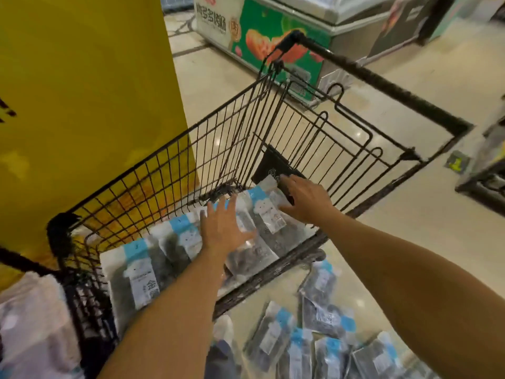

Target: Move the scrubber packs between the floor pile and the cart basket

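A black wire shopping cart holds several clear packets of dark dried food with blue and white labels. My left hand reaches into the cart with fingers spread flat over the packets in the middle. My right hand lies with straight fingers on a packet at the cart's far end, next to a flat black packet leaning against the wire end wall.
More of the same packets lie on the glossy floor beside the cart at the lower right. A yellow panel stands close on the left. A chest freezer with a green front stands ahead. Pale bags sit at lower left.
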`<state>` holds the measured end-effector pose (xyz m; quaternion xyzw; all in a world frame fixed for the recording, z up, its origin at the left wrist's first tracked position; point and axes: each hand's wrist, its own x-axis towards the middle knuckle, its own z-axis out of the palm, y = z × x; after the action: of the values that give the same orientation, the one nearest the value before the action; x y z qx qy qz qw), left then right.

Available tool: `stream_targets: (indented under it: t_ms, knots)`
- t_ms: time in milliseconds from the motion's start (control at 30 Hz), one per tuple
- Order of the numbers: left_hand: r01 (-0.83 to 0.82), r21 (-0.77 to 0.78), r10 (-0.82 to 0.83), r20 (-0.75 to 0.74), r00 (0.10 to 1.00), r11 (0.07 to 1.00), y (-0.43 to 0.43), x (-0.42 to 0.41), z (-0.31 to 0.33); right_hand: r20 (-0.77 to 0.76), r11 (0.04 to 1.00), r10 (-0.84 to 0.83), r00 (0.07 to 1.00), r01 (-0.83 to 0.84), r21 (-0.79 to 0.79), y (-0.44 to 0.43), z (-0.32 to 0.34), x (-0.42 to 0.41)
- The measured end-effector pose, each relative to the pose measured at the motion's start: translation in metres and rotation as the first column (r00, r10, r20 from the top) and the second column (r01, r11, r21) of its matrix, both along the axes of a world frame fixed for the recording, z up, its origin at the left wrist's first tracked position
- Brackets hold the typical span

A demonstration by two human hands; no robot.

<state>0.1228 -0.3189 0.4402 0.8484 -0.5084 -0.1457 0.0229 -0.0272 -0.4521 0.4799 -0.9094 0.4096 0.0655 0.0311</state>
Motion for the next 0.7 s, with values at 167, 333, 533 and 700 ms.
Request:
stream_targets:
  t_ms: [167,333,533,700]
  knots:
    - [0.023,-0.249,0.006,0.114,0.993,0.968,0.047,-0.058,0.087,0.174,0.985,0.031,0.984,-0.001,-0.17,0.072,0.095,-0.074]
    - [0.09,-0.35,-0.037,0.156,0.987,0.933,0.138,-0.163,0.15,0.233,0.973,0.059,0.971,-0.004,-0.229,0.168,0.15,-0.186]
    - [0.22,-0.299,-0.198,0.102,0.975,0.929,0.23,-0.28,0.186,0.215,0.986,-0.113,0.97,0.136,-0.098,0.264,0.166,-0.325]
    - [0.358,-0.207,-0.344,0.103,0.933,0.911,0.264,-0.344,0.18,0.194,0.952,-0.305,0.933,0.305,0.028,0.33,0.163,-0.412]
